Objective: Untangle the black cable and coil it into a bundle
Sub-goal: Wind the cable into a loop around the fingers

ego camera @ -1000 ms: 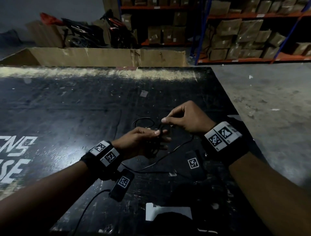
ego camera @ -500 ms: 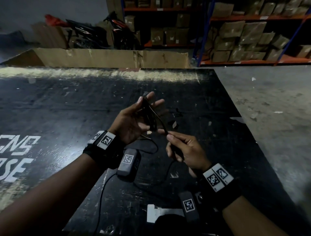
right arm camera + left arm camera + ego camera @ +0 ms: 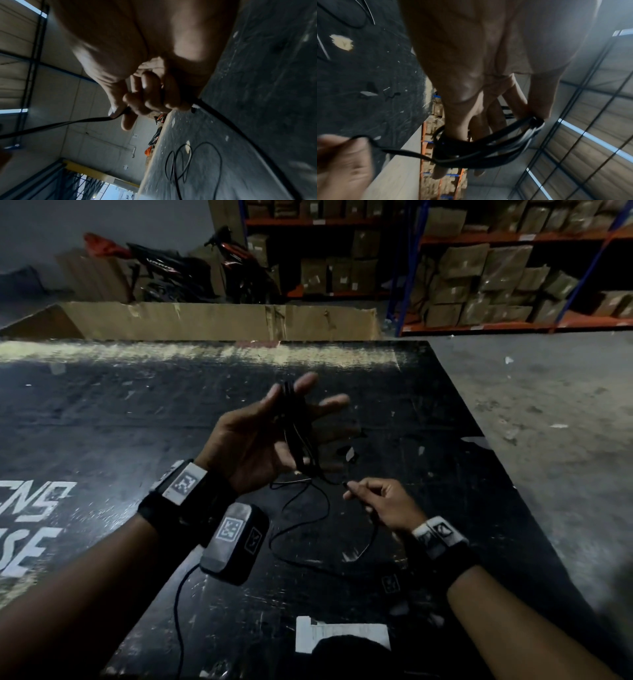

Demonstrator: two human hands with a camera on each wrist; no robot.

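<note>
Head view: left hand [image 3: 263, 436], fingers straight, serves as a former carrying black cable [image 3: 296, 426] loops; right hand [image 3: 380, 501] pinches the free run, likely feeding the next wrap.

The scene is dim and grainy. Pale light streaks the far edge of the black table [image 3: 205, 354]. Both wrist views smear with motion blur, and straight lines bow toward the wide-angle edges.

Bare forearms, black wristbands [image 3: 164, 515] with white square-code tags [image 3: 183, 484], dark camera pod [image 3: 234, 542] under left wrist — thin black lead trailing
</note>
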